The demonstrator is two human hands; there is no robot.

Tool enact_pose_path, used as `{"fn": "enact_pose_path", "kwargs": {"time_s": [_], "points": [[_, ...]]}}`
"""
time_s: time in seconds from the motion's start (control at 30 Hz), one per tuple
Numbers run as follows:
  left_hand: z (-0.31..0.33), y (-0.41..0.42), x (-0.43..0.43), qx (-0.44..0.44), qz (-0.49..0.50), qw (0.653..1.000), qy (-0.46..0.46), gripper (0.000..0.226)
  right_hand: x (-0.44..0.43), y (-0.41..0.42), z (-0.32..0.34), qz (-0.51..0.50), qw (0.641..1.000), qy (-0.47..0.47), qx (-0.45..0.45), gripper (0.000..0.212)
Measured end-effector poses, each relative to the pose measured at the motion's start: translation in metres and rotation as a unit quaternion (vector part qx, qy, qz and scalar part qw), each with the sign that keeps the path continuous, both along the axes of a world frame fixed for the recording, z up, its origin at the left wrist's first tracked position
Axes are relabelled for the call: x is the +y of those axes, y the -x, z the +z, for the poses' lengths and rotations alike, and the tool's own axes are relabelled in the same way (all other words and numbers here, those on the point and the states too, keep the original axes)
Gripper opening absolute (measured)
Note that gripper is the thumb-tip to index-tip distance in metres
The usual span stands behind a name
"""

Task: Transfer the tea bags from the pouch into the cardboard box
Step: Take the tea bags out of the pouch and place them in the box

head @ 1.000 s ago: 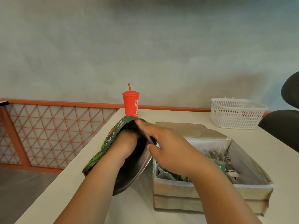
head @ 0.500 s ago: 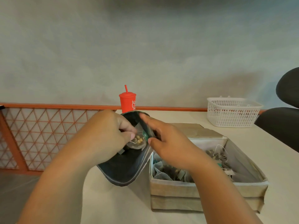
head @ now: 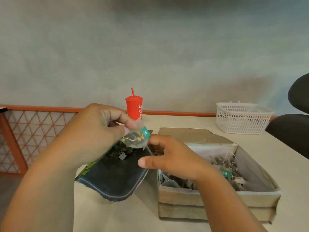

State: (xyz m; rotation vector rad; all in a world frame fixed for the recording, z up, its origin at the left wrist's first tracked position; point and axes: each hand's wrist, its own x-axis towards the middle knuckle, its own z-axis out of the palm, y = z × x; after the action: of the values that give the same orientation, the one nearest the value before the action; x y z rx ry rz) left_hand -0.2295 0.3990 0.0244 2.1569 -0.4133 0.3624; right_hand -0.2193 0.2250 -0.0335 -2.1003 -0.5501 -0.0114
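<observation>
Now that the left hand (head: 93, 131) has come out of the pouch (head: 113, 178) by the counter's left edge, pinching a tea bag (head: 136, 138) above its mouth, the right hand (head: 175, 158) sits at the rim, grip unclear, and the cardboard box (head: 217, 198) alongside awaits the drop.

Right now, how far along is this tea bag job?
Done: several tea bags already lie in the cardboard box. In hand: the left hand pinches one tea bag just above the pouch, and the right hand is at the pouch's mouth, its grip hidden. Left: that bag has yet to reach the box, and more bags show inside the pouch.
</observation>
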Motion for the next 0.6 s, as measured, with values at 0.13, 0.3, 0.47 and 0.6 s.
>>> {"fn": "enact_pose_path", "kwargs": {"time_s": [0.13, 0.3, 0.47, 0.6], "points": [[-0.003, -0.003, -0.006, 0.014, -0.017, 1.000, 0.008, 0.034, -0.004, 0.003, 0.006, 0.024, 0.990, -0.134, 0.042, 0.025], [-0.005, -0.005, -0.010, 0.008, -0.036, 0.999, 0.040, 0.028, -0.003, 0.004, 0.011, 0.015, 0.969, -0.245, 0.021, 0.006], [-0.005, -0.003, -0.011, -0.005, -0.051, 0.997, 0.050, 0.029, -0.007, 0.007, 0.020, 0.008, 0.955, -0.294, 0.036, 0.010], [-0.005, -0.004, -0.013, -0.012, -0.069, 0.997, 0.045, 0.036, -0.011, 0.007, 0.021, -0.029, 0.952, -0.303, 0.029, 0.016]]}}
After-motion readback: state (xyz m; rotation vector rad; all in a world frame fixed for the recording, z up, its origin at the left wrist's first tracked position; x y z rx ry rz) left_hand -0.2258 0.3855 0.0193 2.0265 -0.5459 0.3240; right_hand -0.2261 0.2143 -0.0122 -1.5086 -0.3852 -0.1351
